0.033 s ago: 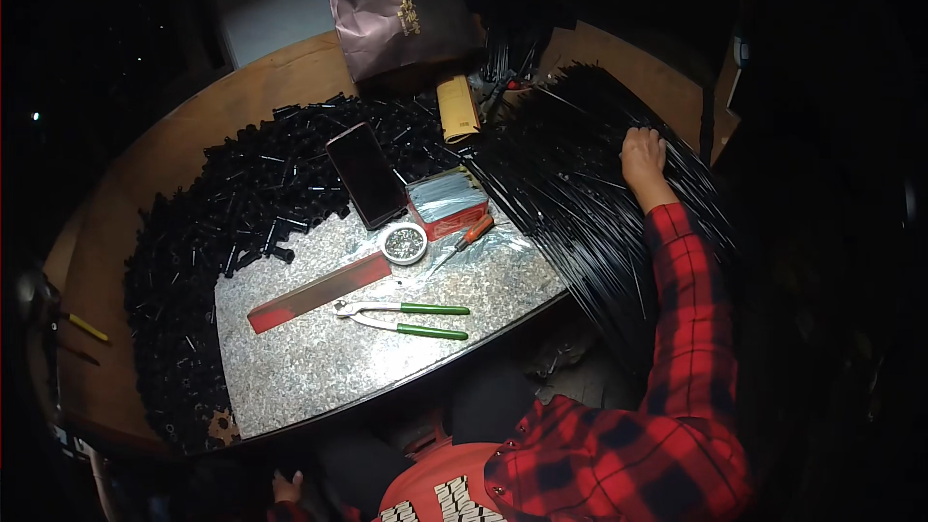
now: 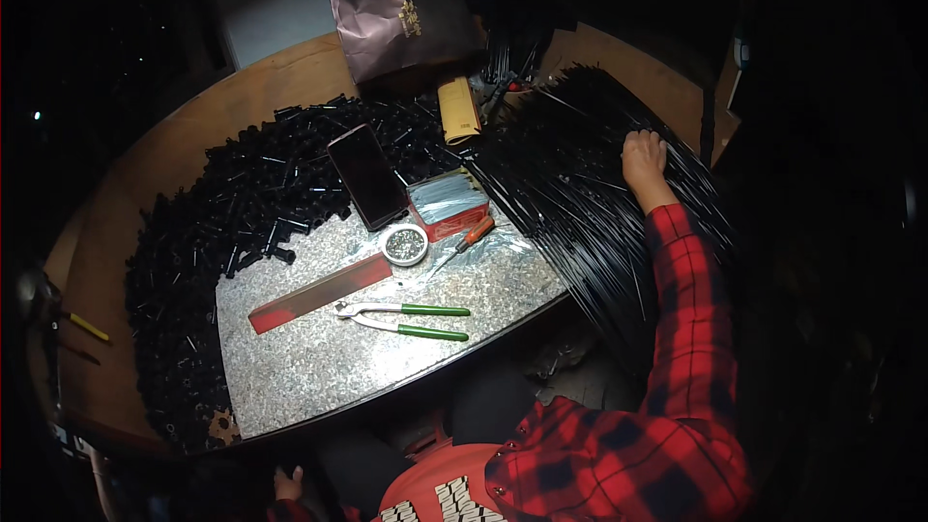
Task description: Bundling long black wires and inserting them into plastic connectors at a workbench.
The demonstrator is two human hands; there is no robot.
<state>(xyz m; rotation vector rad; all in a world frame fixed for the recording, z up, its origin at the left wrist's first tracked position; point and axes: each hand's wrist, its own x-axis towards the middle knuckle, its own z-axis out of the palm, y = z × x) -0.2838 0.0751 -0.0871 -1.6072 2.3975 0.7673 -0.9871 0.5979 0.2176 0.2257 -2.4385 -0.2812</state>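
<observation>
My right hand [image 2: 645, 160] reaches out to the far right. Its fingers are curled down onto a wide heap of long thin black rods [image 2: 580, 198], closed over some of them; the fingertips are hidden among the rods. Down at the lower edge, my left hand [image 2: 288, 483] hangs beside my leg, off the table. Its thumb and fingers look apart, and I see nothing in it. Pincers with green handles [image 2: 416, 309] lie on the speckled tabletop [image 2: 329, 377] in front of me.
A heap of short black tubes [image 2: 184, 271] covers the table's left and back. In the middle lie a phone [image 2: 367, 177], a box of thin pale strips [image 2: 449, 201], a white bowl [image 2: 404, 245], an orange-handled screwdriver [image 2: 474, 234] and a long red-brown bar [image 2: 319, 293]. Behind stands a paper bag [image 2: 401, 29].
</observation>
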